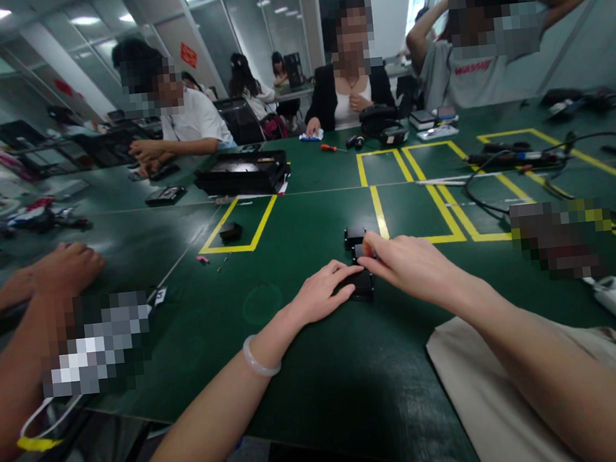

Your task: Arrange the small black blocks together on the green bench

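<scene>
"What lies in front of the worker, near the middle of the green table [323, 389]?"

"Three small, matte-black pieces in line, running away from the worker: the farthest block [355, 236], boxy, with pale specks at its sides; the middle block [359, 253]; and the nearest block [365, 284], broader and flatter. Whether they are joined cannot be told."

"And the hands?"

"The left hand [325, 291], a pale bracelet [260, 357] at its wrist, lies spread, thumb apart, fingers reaching onto the nearest block. The right hand [406, 258] pinches the middle block between thumb and curled forefinger."

"What blocks the view?"

"Those fingers, covering parts of the nearest and middle blocks."

"And around them?"

"From left, a neighbour's hand [69, 265] rests near a pixelated item [101, 342]. A small black box [230, 232] sits inside yellow tape [238, 249], with a large black case [242, 172] behind. An orange-handled screwdriver [329, 147] lies farther back, near a seated person in a dark jacket [322, 95]. At right, beige cloth [463, 368] lies beneath the right forearm; beyond it, black cables [471, 197] loop across the tabletop."
</scene>
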A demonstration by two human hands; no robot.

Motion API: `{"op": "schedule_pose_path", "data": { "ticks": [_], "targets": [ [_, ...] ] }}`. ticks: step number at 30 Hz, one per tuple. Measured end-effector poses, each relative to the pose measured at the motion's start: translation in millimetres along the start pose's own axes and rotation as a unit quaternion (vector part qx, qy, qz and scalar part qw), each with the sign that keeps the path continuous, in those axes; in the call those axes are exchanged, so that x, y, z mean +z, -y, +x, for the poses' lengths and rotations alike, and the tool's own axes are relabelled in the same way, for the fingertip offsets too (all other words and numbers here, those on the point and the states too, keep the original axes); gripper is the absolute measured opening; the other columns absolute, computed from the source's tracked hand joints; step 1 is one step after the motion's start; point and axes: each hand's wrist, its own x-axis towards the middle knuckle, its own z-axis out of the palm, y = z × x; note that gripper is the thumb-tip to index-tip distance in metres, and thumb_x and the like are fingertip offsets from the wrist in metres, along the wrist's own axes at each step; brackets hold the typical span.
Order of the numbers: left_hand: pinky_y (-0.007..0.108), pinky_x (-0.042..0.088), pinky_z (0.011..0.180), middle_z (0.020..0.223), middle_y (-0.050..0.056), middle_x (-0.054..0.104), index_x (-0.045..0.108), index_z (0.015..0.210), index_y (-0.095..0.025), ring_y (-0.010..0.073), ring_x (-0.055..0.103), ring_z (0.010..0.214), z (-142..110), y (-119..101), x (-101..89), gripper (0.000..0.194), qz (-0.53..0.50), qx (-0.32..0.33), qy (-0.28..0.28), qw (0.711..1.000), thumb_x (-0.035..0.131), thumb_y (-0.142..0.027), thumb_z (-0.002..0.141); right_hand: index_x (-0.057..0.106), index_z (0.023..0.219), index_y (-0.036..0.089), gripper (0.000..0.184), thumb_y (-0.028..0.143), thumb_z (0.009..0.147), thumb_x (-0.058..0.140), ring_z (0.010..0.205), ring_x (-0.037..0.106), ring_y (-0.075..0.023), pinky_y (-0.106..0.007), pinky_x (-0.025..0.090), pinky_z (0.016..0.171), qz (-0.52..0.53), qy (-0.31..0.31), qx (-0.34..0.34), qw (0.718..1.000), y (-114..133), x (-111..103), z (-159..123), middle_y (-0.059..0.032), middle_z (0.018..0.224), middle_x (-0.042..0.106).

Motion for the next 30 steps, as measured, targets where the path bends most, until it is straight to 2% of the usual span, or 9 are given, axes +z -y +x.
{"op": "schedule_pose_path", "data": {
  "ticks": [7,13,19,22,26,30],
  "targets": [
    [0.036,0.045,0.094,0.119,0.004,0.050,0.044,0.136,-0.032,0.0212,0.052,0.107,-0.7,-0.4,-1.1,0.041,-0.004,-0.002,0.003,1.000,0.038,-0.038,0.096,0.044,0.104,0.021,0.015,0.029,0.094,0.036,0.062,0.056,-0.0160,-0.025,0.023,0.052,0.032,0.018,-0.035,0.999,-6.5,0.4,-1.4,-0.0022,0.076,0.063],
    [0.034,0.045,0.093,0.119,0.004,0.050,0.044,0.135,-0.032,0.0204,0.052,0.107,0.1,-0.6,-2.1,0.040,-0.003,0.000,0.006,1.000,0.038,-0.037,0.096,0.048,0.098,0.022,0.022,0.039,0.096,0.034,0.060,0.055,-0.0168,-0.026,0.022,0.051,0.010,0.002,-0.009,1.000,-3.3,-0.4,-0.4,-0.0022,0.071,0.062],
    [0.034,0.046,0.093,0.120,0.004,0.050,0.044,0.135,-0.032,0.0202,0.053,0.106,-0.4,-1.3,-3.1,0.040,-0.002,-0.001,0.004,1.000,0.037,-0.038,0.096,0.047,0.104,0.021,0.017,0.029,0.095,0.035,0.059,0.054,-0.0153,-0.025,0.023,0.051,0.033,0.013,-0.025,0.999,-6.0,-2.9,-1.0,-0.0018,0.074,0.063],
    [0.034,0.046,0.093,0.120,0.004,0.050,0.044,0.135,-0.031,0.0202,0.053,0.106,-0.6,-1.3,-3.0,0.040,-0.002,0.000,0.004,1.000,0.038,-0.037,0.096,0.047,0.102,0.021,0.016,0.031,0.095,0.035,0.060,0.054,-0.0153,-0.025,0.024,0.051,0.037,0.008,-0.029,0.999,-5.2,-2.9,-1.1,-0.0015,0.074,0.063],
    [0.034,0.046,0.093,0.119,0.004,0.050,0.043,0.136,-0.031,0.0203,0.052,0.107,-0.4,-1.1,-2.8,0.040,0.003,0.002,0.002,1.000,0.039,-0.036,0.096,0.049,0.097,0.021,0.024,0.040,0.096,0.033,0.059,0.055,-0.0163,-0.025,0.021,0.050,0.003,-0.008,0.000,1.000,-2.5,-0.4,1.1,-0.0021,0.070,0.062],
    [0.034,0.046,0.092,0.118,0.004,0.050,0.043,0.136,-0.032,0.0206,0.052,0.107,-0.5,-1.3,-4.2,0.040,0.007,-0.001,0.005,1.000,0.038,-0.036,0.096,0.047,0.100,0.021,0.018,0.032,0.096,0.034,0.058,0.055,-0.0156,-0.025,0.021,0.050,0.004,-0.003,-0.013,1.000,-3.9,1.3,2.4,-0.0017,0.070,0.062]
  ]
}}
